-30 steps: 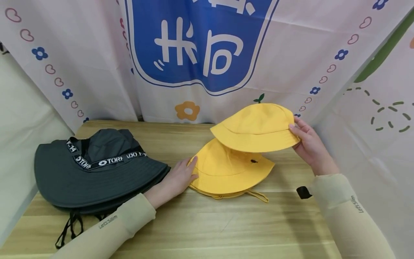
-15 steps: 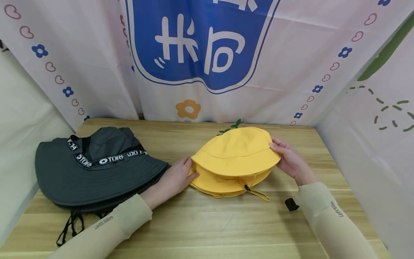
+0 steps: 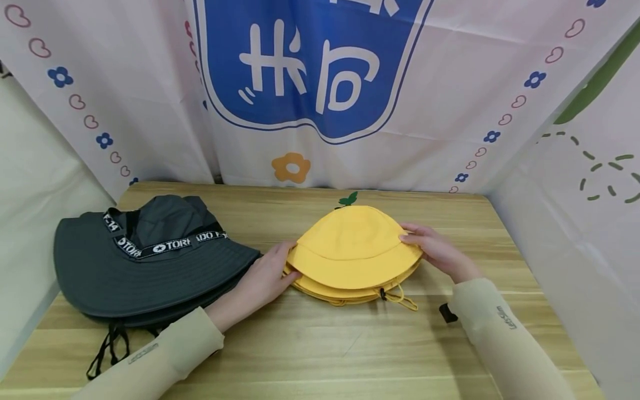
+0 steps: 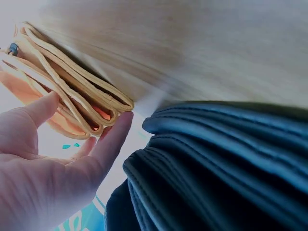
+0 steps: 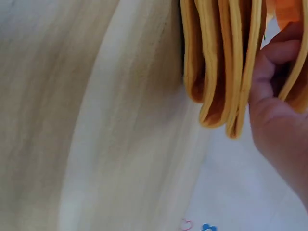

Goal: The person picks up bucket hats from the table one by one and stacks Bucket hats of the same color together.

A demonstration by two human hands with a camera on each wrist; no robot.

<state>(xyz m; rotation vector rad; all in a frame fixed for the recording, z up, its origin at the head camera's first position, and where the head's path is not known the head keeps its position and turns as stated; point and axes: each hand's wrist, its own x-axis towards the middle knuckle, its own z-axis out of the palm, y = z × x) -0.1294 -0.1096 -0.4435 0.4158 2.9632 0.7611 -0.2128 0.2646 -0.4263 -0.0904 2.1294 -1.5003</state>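
Observation:
A yellow bucket hat (image 3: pixel 352 241) with a green leaf on top lies over a stack of folded yellow hats (image 3: pixel 330 296). My right hand (image 3: pixel 435 247) grips its right brim, the thumb over the outside; in the right wrist view the fingers (image 5: pixel 284 53) reach between this brim and the folded brims (image 5: pixel 216 62) beside it. At the stack's left end rests my left hand (image 3: pixel 265 272). The left wrist view shows its thumb and fairly straight index finger spread against the yellow folded brims (image 4: pixel 72 86). A yellow cord (image 3: pixel 402 300) with a dark toggle hangs at the front.
Dark grey wide-brimmed hats (image 3: pixel 150 283) with a lettered band lie stacked left of the left hand, black cords (image 3: pixel 107 350) trailing in front. A printed curtain (image 3: pixel 310 66) stands behind the wooden table (image 3: pixel 340 355). A small black object (image 3: pixel 448 313) shows beside the right sleeve.
The right hand has brought the top yellow hat down and left onto the stack, covering the hat below. The left hand has stayed at the stack's left edge, shifting slightly.

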